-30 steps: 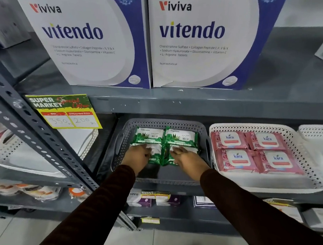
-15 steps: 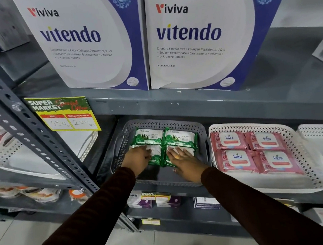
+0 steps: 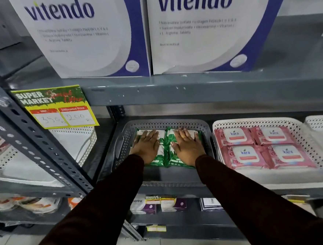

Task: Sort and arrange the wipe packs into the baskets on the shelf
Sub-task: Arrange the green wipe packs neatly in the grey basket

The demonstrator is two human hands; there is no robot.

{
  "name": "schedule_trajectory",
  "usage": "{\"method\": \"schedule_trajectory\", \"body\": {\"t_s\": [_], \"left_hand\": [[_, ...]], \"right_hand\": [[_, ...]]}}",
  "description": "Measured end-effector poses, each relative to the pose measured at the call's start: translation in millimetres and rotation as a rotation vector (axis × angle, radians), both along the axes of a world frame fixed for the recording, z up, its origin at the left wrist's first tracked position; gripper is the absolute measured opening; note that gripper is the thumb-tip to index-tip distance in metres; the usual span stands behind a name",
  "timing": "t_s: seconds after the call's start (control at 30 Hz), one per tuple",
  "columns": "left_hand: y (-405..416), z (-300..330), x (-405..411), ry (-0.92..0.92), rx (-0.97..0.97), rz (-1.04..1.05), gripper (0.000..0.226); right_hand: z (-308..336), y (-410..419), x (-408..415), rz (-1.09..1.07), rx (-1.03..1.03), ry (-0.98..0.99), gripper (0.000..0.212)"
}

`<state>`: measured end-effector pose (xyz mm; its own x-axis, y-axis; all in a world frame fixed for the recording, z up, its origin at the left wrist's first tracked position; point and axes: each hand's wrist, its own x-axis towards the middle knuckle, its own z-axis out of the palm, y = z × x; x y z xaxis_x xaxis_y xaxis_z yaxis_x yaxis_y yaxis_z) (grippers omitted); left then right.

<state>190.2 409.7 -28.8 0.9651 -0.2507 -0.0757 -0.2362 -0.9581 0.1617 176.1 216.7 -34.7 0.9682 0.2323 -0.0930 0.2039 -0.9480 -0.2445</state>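
Several green wipe packs point(image 3: 166, 153) lie in a block inside the grey perforated basket point(image 3: 120, 144) on the middle shelf. My left hand point(image 3: 147, 146) rests flat, palm down, on the left packs. My right hand point(image 3: 187, 145), with a ring on one finger, lies flat on the right packs. Neither hand grips anything, and both cover most of the packs. To the right, several pink kara wipe packs point(image 3: 245, 153) fill the back of a white basket point(image 3: 256, 121).
Two large vitendo boxes point(image 3: 198, 28) stand on the shelf above. A yellow price tag point(image 3: 56, 107) hangs on the shelf edge point(image 3: 173, 91) at left. Another white basket point(image 3: 321, 122) sits at far right, and one more point(image 3: 75, 136) at left behind the upright post. Small boxes point(image 3: 143, 206) lie on the lower shelf.
Both hands slid further back over the green packs and now lie flat on top of them. The camera moved closer to the shelf.
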Motion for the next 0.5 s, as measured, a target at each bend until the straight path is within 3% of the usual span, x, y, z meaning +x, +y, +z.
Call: {"method": "schedule_trajectory", "body": {"t_s": [0.23,0.37,0.5], "left_hand": [[-2.3,-12.5,-1.9,-0.022,0.052,0.02,0.055],[-11.0,5.9,2.1,0.079,0.149,0.043,0.057],[-55.5,21.7,-3.2,-0.015,-0.098,0.044,0.057]], "right_hand": [[-7.3,5.3,3.2,-0.01,-0.062,0.017,0.064],[11.7,-0.7,-1.9,0.027,-0.001,0.069,0.065],[38.7,-46.8,-27.9,0.018,0.154,-0.23,0.059]]}}
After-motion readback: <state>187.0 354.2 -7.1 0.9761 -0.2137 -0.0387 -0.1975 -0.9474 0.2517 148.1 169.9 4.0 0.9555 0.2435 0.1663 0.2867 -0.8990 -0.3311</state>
